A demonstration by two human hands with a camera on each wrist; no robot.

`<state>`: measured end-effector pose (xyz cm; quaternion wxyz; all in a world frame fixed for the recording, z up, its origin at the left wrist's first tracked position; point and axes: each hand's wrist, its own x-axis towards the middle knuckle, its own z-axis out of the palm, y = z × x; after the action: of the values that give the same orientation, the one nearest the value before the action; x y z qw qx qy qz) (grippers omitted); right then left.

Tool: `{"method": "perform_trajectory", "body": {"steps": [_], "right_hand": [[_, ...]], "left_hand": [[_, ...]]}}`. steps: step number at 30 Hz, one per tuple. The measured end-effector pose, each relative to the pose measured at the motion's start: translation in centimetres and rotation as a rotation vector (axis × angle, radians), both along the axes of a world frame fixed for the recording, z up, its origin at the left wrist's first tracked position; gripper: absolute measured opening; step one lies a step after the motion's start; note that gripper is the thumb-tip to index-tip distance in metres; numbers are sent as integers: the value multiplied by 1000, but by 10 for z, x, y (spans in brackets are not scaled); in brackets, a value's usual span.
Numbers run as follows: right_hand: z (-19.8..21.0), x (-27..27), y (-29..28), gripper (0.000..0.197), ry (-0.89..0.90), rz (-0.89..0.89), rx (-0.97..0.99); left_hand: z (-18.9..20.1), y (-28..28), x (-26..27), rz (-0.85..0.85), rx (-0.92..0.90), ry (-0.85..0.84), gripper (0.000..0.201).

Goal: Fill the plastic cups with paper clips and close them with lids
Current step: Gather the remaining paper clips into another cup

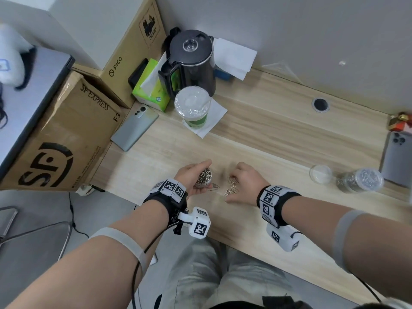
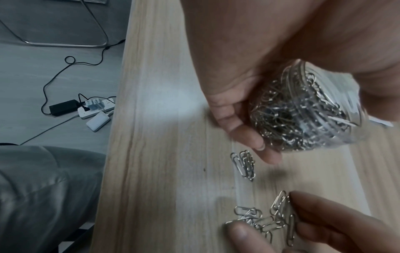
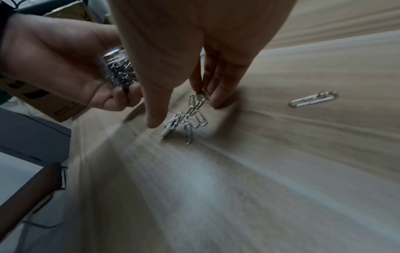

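Observation:
My left hand grips a small clear plastic cup, tilted and full of silver paper clips, just above the wooden table. Beside it, my right hand pinches a tangled clump of paper clips that trails onto the table. A few loose clips lie under the cup. One single clip lies apart. A loose clear lid and a lidded cup of clips sit at the right.
A black kettle, a large lidded drink cup on a napkin and a green tissue box stand at the back left. Phones lie at the left and right. Cardboard boxes flank the table's left edge.

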<state>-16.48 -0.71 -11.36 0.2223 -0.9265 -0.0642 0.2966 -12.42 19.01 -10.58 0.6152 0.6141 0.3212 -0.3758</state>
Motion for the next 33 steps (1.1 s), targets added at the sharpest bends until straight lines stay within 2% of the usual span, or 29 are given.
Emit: {"method": "perform_trajectory", "body": {"steps": [3,9,12,19,26,33], "right_hand": [[-5,-7,6,73,-38,-16,-4],[-11,-9,6,44,-65,-60,116],[-11,-9,4,36,-70,-56,136],[-10,-12,4,56,-71,-53,115],[-12,-13,2,23,-97,-72,167],[-12,-14,3,12,-100,-75,179]], "left_hand": [[2,-1,3,3,2,-9,46],[-4,5,-2,-3,14,-4,42],[-5,5,-6,-6,19,3,46],[-5,8,-7,-3,17,-5,53],[-8,6,-9,-5,21,-6,50],[-11,1,-10,-14,33,-1,53]]}}
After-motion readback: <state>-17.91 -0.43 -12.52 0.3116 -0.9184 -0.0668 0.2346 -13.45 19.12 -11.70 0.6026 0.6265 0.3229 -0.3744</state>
